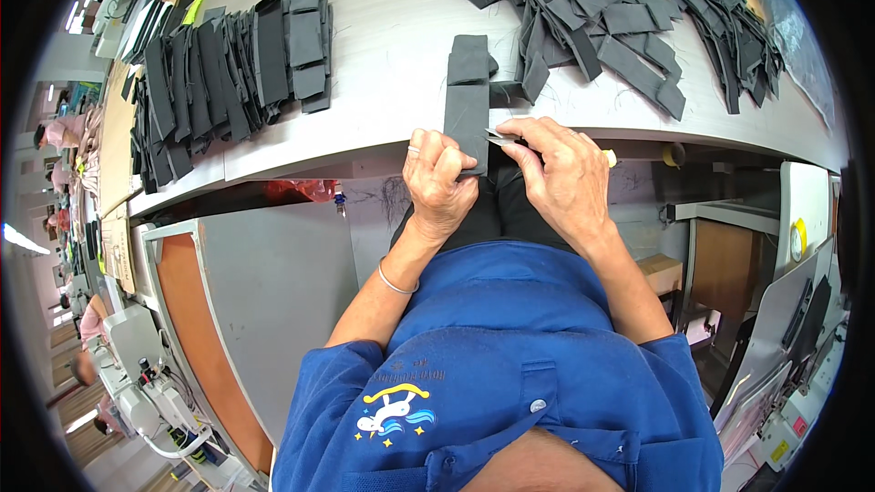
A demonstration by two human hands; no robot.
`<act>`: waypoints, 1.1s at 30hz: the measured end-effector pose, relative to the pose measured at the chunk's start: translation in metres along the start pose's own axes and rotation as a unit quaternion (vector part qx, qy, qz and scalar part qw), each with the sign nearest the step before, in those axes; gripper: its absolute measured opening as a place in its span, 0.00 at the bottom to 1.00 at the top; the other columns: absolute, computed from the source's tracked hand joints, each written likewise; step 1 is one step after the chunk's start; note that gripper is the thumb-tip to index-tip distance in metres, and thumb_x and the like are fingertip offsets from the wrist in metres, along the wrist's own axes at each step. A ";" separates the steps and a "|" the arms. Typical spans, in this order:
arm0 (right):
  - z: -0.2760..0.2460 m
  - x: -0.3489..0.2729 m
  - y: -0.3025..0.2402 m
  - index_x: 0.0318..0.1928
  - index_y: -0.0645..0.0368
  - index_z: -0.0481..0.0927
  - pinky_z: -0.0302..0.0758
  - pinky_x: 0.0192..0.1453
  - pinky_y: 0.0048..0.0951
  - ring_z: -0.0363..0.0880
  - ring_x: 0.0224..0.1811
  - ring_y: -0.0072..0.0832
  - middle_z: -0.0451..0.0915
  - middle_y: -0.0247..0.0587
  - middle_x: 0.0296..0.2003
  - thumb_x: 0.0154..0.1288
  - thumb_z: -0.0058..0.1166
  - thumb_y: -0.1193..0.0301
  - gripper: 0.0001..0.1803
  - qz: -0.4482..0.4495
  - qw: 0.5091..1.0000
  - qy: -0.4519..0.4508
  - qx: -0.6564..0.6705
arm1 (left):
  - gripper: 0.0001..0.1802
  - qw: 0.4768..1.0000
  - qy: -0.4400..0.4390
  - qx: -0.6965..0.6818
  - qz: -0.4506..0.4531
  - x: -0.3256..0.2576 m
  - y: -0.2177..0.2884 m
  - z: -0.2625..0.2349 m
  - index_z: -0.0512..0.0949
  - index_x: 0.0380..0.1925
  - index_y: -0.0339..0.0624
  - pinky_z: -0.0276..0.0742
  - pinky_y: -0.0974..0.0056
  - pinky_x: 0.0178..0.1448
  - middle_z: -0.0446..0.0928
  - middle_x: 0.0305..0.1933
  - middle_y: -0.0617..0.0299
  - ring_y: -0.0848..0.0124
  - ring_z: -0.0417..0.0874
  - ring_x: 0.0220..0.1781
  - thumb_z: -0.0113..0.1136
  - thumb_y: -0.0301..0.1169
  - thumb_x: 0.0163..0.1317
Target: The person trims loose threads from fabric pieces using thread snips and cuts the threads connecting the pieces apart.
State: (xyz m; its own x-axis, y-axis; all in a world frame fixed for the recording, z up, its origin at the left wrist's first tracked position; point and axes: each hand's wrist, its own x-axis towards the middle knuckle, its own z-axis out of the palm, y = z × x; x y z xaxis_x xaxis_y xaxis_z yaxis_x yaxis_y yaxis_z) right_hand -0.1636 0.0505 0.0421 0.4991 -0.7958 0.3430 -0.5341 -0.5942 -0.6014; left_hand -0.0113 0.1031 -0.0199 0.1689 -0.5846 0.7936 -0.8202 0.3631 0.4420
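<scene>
At the far left of the pale worktop [383, 46] lies a fanned row of dark grey fabric pieces [228, 73], overlapping like shingles and well apart from both hands.

Nearer the middle, at the worktop's front edge, the left hand [442, 187] closes its grip on the lower end of a dark fabric strip [468, 96]. Thumb and fingers pinch the cloth where it hangs just over the edge; a ring shows on one finger and a thin bracelet [394, 282] sits on the wrist. The strip's long axis runs straight away from the person, from the pinch near the body up onto the worktop, and its far end is folded or doubled. So the cloth lies ahead of and slightly to the right of the left grip.

Just beside it, the right hand [565, 173] holds a small metal tool [499, 138], probably snips or a blade. Its grip is closed around the tool, whose tip points left and touches or nearly touches the strip's right edge, just above the left thumb. Both hands are about equally near the strip, the left on it, the right reaching it only through the tool.

Farther right, a loose heap of the same dark pieces [620, 18] spreads over the back of the worktop.
</scene>
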 end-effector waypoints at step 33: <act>0.008 0.004 0.016 0.44 0.54 0.82 0.76 0.40 0.27 0.82 0.35 0.31 0.84 0.37 0.39 0.60 0.56 0.71 0.11 0.040 0.974 -0.037 0.219 | 0.17 0.998 0.046 0.010 -0.046 0.001 0.002 -0.004 0.68 0.19 0.43 0.65 0.60 0.31 0.65 0.22 0.58 0.61 0.70 0.27 0.60 0.14 0.26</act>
State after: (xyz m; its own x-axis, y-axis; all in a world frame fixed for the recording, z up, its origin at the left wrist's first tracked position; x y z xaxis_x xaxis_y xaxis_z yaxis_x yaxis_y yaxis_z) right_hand -0.1646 0.0381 0.0279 0.5237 -0.8176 0.2392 -0.2385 -0.4103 -0.8802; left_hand -0.0105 0.1057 -0.0164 0.2920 -0.5451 0.7859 -0.8099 0.2962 0.5063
